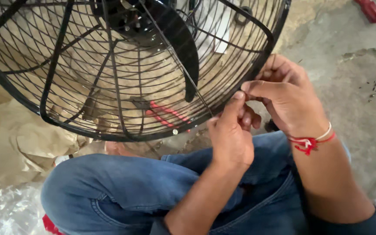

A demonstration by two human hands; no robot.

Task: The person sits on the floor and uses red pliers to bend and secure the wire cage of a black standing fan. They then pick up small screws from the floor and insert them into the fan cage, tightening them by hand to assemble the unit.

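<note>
A large black wire fan guard (88, 126) stands tilted in front of my crossed legs in blue jeans (122, 182). A black fan blade (183, 43) shows behind its wires. Both hands meet at the guard's lower right rim (264, 56). My left hand (230, 137) reaches up from below, thumb and fingers pinched together against the rim. My right hand (286, 98), with a red and white thread band on the wrist, curls over the rim from the right, its fingertips touching the left fingers. Whatever small part lies between the fingertips is hidden.
Red tool handles (166, 114) lie on the floor, seen through the guard. Another red tool (370, 9) lies at the top right. Crumpled brown paper (14, 139) and clear plastic wrap (5, 209) are at the left. Small dark bits (375, 82) dot the concrete floor (357, 113).
</note>
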